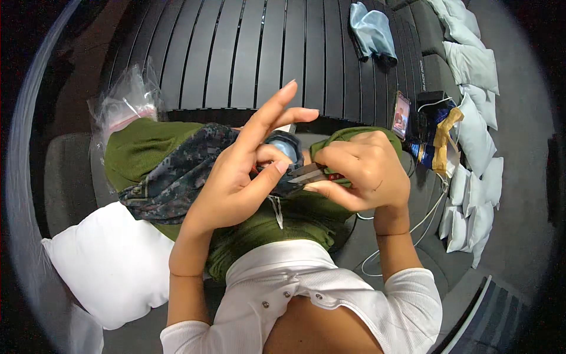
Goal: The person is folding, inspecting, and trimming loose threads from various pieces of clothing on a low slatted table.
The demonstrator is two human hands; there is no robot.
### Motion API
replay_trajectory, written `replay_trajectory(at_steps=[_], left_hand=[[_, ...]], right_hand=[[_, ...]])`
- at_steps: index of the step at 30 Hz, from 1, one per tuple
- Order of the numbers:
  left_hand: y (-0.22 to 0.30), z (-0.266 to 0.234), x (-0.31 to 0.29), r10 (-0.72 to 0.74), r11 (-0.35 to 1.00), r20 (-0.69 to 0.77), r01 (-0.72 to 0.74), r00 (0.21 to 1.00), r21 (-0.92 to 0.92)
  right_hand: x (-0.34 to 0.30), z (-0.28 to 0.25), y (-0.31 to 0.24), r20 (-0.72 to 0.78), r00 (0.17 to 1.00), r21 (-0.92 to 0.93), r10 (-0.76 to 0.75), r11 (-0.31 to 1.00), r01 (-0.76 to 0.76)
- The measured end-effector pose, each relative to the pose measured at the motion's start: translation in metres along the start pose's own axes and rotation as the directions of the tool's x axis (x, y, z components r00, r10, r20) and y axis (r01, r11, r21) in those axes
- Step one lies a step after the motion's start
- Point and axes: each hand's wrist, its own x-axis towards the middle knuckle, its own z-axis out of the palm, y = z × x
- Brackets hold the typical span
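Note:
My right hand (368, 171) is closed around thread snips (308, 173) with dark metal blades and a bit of red at the grip. Their tips point left, toward the fingertips of my left hand (236, 171). There the thumb presses against a bent finger while two other fingers stretch out; whatever lies in that pinch is too small to make out. Camouflage cloth (171, 171) is spread across my lap, over green trousers (141, 141). A light blue patch of fabric (283, 147) shows just behind the pinch, partly hidden by my left hand.
Ahead stands a black slatted table (253, 53) with a light blue cloth piece (374, 29) on it. A phone (401, 115) stands upright at right, near white cables (433, 206). White cushions (115, 265) lie at left; several pale pillows (471, 65) line the right. Clear plastic bag (130, 97) at left.

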Motion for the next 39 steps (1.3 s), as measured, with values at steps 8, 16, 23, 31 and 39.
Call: replay_trajectory(at_steps=[8, 16, 23, 31, 39], left_hand=[[0.001, 0.0, 0.003, 0.021, 0.999, 0.019, -0.021, 1.0, 0.025], [0.007, -0.004, 0.001, 0.064, 0.996, 0.003, -0.064, 0.998, 0.068], [0.003, 0.003, 0.001, 0.052, 0.997, -0.037, -0.05, 0.998, 0.057], [0.002, 0.0, 0.0, 0.059, 0.998, -0.006, -0.059, 0.998, 0.035], [0.004, 0.003, -0.001, 0.055, 0.998, -0.016, -0.055, 0.998, 0.021]], right_hand=[[0.001, -0.002, 0.0, 0.005, 1.0, 0.013, 0.016, 1.0, -0.016], [-0.005, -0.009, 0.001, -0.129, 0.99, 0.199, 0.053, 0.98, -0.026], [-0.017, 0.006, -0.001, -0.189, 0.967, 0.132, 0.171, 0.98, -0.148], [-0.011, 0.009, -0.005, -0.165, 0.984, 0.13, 0.06, 0.991, -0.039], [-0.01, 0.01, -0.006, -0.157, 0.987, 0.123, 0.043, 0.992, -0.024]])
